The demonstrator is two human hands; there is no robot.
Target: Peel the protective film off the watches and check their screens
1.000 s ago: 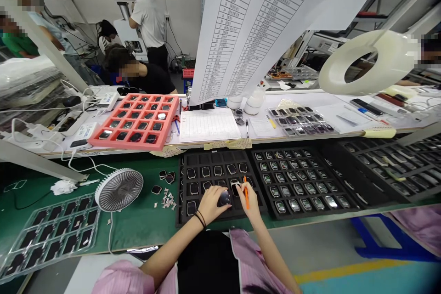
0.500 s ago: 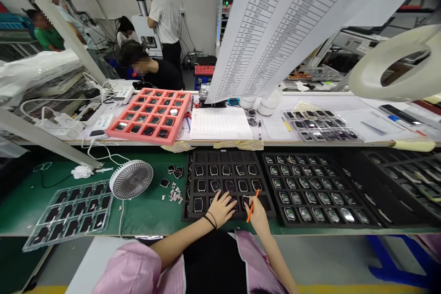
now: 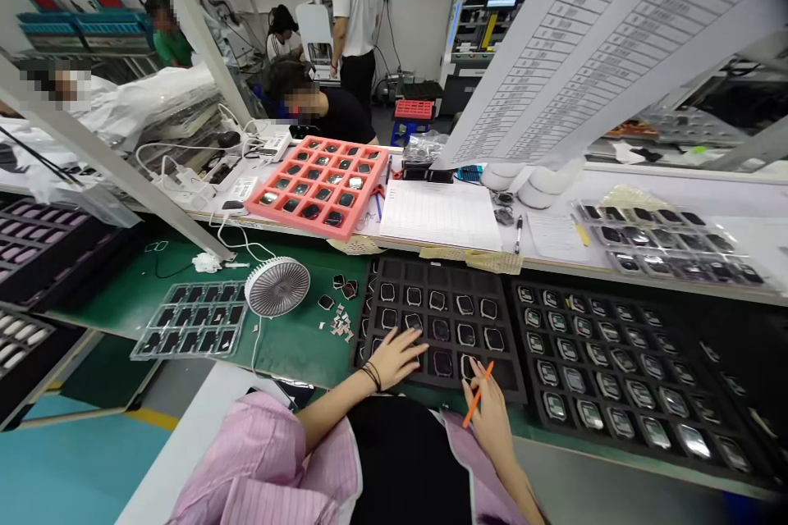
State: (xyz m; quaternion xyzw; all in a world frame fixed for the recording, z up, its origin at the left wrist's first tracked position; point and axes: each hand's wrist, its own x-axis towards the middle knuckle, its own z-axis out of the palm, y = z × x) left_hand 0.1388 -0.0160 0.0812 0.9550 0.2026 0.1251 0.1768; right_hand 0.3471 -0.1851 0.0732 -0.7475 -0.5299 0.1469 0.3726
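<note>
The left hand (image 3: 397, 359), spread over the black tray (image 3: 437, 275), no longer grips the dark piece of a second ago, presumably set down. Beside it, the right hand (image 3: 491, 408) pinches an orange stick (image 3: 478, 394), fingertips at a watch (image 3: 466, 366) in the tray.

There are two hands (image 3: 394, 359), one orange stick (image 3: 473, 408), one white fan (image 3: 278, 287) and three loose watch cases (image 3: 326, 303).
</note>
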